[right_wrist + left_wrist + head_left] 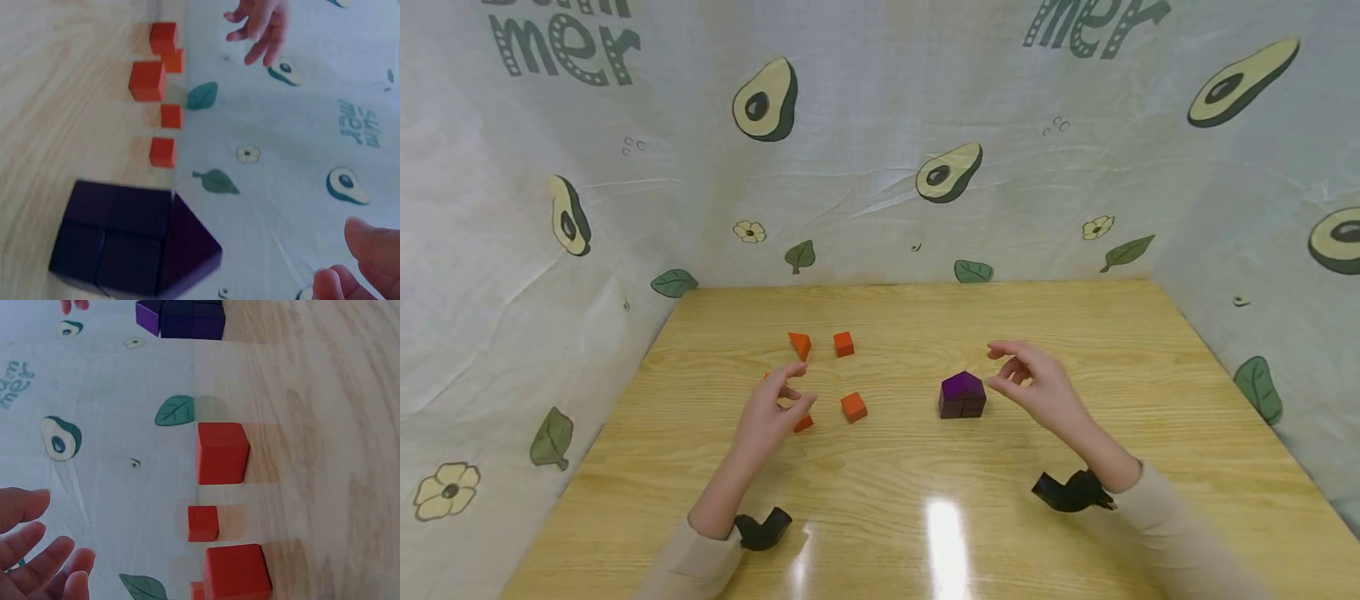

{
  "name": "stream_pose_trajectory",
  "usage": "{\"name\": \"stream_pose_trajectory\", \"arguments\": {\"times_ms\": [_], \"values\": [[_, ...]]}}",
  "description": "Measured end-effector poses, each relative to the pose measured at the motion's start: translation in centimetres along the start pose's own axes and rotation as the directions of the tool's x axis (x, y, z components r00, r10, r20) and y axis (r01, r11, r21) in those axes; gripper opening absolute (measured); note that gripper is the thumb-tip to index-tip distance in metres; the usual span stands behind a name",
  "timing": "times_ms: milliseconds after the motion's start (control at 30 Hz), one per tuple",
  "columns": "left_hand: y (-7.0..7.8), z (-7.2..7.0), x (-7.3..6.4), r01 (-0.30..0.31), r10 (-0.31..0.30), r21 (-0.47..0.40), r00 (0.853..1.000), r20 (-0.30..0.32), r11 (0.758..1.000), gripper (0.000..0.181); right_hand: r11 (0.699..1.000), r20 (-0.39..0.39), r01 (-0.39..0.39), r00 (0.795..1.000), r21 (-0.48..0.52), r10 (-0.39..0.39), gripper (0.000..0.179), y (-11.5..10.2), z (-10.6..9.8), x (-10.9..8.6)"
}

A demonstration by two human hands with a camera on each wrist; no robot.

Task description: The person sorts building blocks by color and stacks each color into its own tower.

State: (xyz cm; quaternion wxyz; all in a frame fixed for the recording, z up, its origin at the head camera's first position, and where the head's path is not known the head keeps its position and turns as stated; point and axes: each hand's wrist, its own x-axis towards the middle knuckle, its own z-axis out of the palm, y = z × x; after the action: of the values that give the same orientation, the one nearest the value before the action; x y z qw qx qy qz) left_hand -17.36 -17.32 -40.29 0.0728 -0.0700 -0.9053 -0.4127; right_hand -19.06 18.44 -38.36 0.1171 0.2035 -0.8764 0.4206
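Purple block house (pixel 962 400) on bench (pixel 880 492); right hand (pixel 1043 385) just right of it, left hand (pixel 766 421) by red cubes (pixel 853 407), left of it. Both hands' fingers (pixel 1011 348) parted, empty. We judge a right-hand brush could dislodge the roof prism (pixel 964 386).

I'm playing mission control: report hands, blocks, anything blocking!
Left hand, right hand: empty. Purple block house standing, nothing between it and right hand. Orange-red blocks scattered; left hand hides some from head view.
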Motion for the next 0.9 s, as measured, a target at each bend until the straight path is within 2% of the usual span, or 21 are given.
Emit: {"name": "stream_pose_trajectory", "arguments": {"times_ms": [233, 367, 433, 600, 700, 800, 900], "values": [[-1.5, 0.5, -1.4, 0.054, -0.056, 0.037, 0.997, 0.053, 0.998, 0.04, 0.988, 0.151, -0.034, 0.988, 0.153, 0.011, 0.037, -1.6, 4.9, -0.1], [-1.7, 1.3, -1.5, 0.056, -0.059, 0.061, 0.997, 0.058, 0.997, 0.039, 0.972, 0.205, -0.046, 0.979, 0.23, -0.002, 0.039, -2.5, 7.6, 0.2], [-1.7, 1.8, -1.4, 0.053, -0.057, 0.071, 0.996, 0.067, 0.996, 0.038, 0.972, 0.223, -0.035, 0.975, 0.233, -0.018, 0.039, -2.8, 9.0, 0.5], [-1.6, 3.2, -0.9, 0.044, -0.057, 0.133, 0.994, 0.095, 0.99, 0.039, 0.98, 0.302, -0.055, 0.953, 0.192, -0.006, 0.044, -2.8, 12.5, 1.8], [-1.4, 3.7, -0.7, 0.049, -0.066, 0.178, 0.993, 0.093, 0.983, 0.04, 0.99, 0.388, -0.069, 0.921, 0.123, 0.016, 0.05, -2.7, 14.1, 2.7], [-1.2, 3.6, -0.6, 0.073, -0.091, 0.211, 0.993, 0.077, 0.975, 0.041, 0.999, 0.445, -0.021, 0.896, 0.032, 0.004, 0.054, -2.9, 15.3, 3.3], [-1.4, 3.0, -0.5, 0.102, -0.115, 0.224, 0.992, 0.048, 0.969, 0.042, 0.999, 0.45, 0.037, 0.893, -0.036, -0.017, 0.053, -3.2, 16.2, 4.0]]}}
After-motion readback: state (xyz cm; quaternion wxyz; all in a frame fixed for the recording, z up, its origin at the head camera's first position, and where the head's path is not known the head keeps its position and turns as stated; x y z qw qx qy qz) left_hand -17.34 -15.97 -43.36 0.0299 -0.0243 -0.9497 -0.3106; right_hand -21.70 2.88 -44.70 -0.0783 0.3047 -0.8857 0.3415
